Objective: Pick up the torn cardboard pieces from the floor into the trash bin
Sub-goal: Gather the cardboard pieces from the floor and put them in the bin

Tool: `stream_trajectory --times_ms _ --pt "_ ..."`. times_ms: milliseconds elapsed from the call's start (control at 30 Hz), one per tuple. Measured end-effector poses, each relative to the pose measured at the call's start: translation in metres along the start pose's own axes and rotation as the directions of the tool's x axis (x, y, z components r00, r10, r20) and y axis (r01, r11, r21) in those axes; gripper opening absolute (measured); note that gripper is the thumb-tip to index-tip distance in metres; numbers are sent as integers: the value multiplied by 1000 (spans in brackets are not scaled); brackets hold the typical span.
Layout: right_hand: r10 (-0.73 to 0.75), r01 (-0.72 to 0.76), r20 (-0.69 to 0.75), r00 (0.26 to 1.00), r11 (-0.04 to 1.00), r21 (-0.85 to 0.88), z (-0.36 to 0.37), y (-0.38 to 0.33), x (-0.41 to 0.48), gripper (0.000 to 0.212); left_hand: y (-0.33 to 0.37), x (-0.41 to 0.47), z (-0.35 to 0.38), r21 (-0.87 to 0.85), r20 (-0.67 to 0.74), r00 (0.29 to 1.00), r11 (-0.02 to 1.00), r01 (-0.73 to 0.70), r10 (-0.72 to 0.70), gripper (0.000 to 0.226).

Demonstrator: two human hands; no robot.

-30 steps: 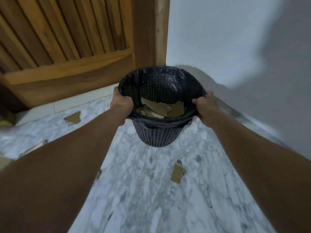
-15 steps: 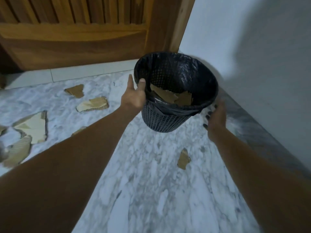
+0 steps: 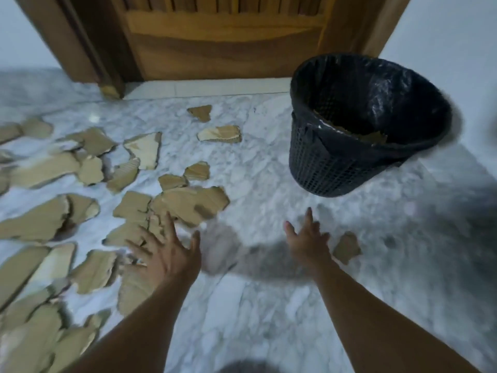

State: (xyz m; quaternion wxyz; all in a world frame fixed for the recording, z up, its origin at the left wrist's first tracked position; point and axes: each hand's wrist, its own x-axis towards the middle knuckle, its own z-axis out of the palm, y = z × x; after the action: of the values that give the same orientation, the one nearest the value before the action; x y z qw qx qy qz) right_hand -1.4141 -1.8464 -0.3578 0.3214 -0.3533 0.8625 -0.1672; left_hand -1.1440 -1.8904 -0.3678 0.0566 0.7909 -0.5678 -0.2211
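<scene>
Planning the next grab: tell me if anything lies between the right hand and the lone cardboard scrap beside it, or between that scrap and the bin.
Nothing visible does. Only bare marble floor lies between the open right hand and the cardboard scrap, and between the scrap and the open-topped trash bin.

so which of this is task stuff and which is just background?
Job: torn cardboard pieces, scattered left; lone scrap beside the right hand; trash bin with binned cardboard; left hand, open.
Background: wooden door; marble floor; white wall.
</scene>
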Motion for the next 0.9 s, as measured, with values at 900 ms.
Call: stream_trajectory --times_ms 900 --pt "-446 613 471 761 733 -295 143 -209 58 116 -133 -22 -14 23 -398 905 985 171 -148 100"
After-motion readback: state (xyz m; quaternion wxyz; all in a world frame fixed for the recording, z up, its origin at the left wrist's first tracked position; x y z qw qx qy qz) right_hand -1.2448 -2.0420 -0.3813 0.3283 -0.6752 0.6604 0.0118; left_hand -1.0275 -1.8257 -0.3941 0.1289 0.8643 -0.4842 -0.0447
